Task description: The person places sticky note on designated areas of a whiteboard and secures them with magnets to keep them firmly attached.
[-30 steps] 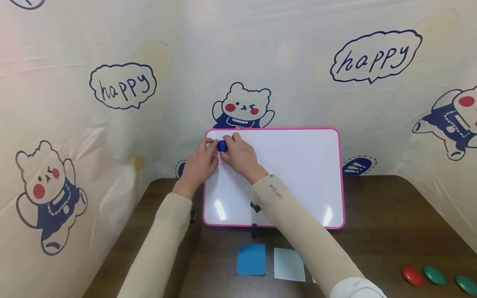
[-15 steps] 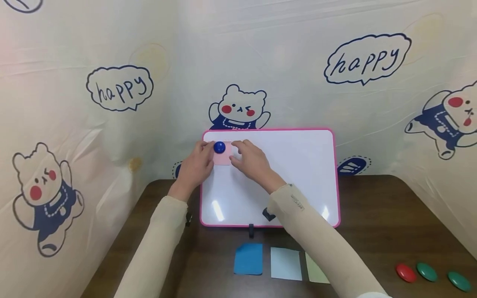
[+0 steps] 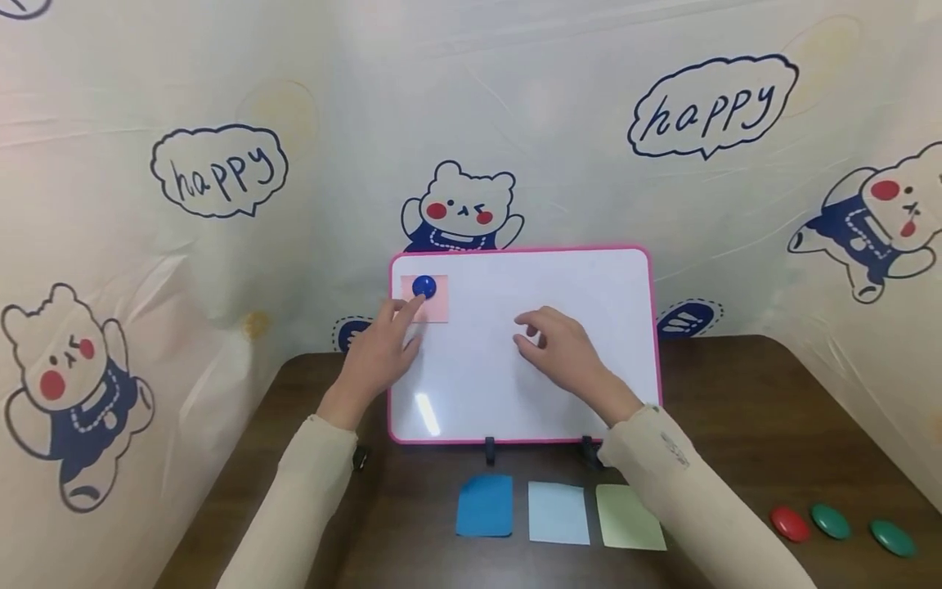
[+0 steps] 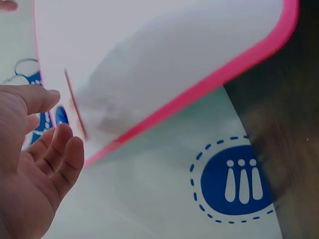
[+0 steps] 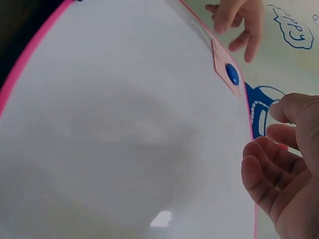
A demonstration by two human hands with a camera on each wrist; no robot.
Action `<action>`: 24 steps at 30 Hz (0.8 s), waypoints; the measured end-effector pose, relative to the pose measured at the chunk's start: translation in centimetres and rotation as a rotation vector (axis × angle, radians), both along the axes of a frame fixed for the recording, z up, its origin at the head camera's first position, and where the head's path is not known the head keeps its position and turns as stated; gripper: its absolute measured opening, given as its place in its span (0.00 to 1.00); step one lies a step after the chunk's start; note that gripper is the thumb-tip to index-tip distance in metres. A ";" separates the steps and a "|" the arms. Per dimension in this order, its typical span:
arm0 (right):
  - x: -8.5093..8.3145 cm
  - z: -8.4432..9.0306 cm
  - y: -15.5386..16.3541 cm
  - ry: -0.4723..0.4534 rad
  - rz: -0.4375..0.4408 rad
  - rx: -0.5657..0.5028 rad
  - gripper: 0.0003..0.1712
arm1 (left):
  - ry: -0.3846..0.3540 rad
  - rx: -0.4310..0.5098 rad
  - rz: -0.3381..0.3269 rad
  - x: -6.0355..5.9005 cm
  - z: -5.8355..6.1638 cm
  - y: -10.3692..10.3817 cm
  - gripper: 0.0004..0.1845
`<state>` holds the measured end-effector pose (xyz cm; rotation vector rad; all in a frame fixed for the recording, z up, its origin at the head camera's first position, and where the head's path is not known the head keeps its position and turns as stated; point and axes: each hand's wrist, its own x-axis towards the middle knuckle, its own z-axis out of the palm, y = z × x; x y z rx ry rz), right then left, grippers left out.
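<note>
Head view: pink square paper note (image 3: pixel 425 298) pinned by round blue magnet (image 3: pixel 423 286) at top-left corner of pink-framed whiteboard (image 3: pixel 559 278), standing at back edge of dark wooden surface (image 3: pixel 773 425). Left hand (image 3: pixel 379 352) at board's left edge, fingers relaxed and spread, index tip touching note's lower edge. Right hand (image 3: pixel 562 350) before board's middle, fingers loosely curled, holding nothing. One note up; blue (image 3: pixel 484 505), pale blue (image 3: pixel 558 513) and green (image 3: pixel 629 517) paper notes unposted near front edge, red magnet (image 3: pixel 791 523) and two green magnets (image 3: pixel 861 530) unused toward front-right corner.
</note>
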<state>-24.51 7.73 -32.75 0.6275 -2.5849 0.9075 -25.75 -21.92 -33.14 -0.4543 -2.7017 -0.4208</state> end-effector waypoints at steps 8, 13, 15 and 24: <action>3.5 -0.9 5.9 -0.047 -0.026 -0.074 0.16 | -0.048 0.016 -0.091 3.5 -0.8 1.0 0.35; 5.7 -1.6 9.6 -0.018 -0.062 -0.075 0.13 | -0.148 0.060 -0.113 5.8 -1.1 1.4 0.26; 6.7 -2.0 11.0 0.002 -0.086 -0.064 0.12 | -0.199 0.062 -0.124 6.8 -1.5 1.6 0.22; 11.4 -4.8 17.0 0.013 -0.228 -0.029 0.09 | -0.455 0.030 -0.188 9.4 -4.0 2.5 0.17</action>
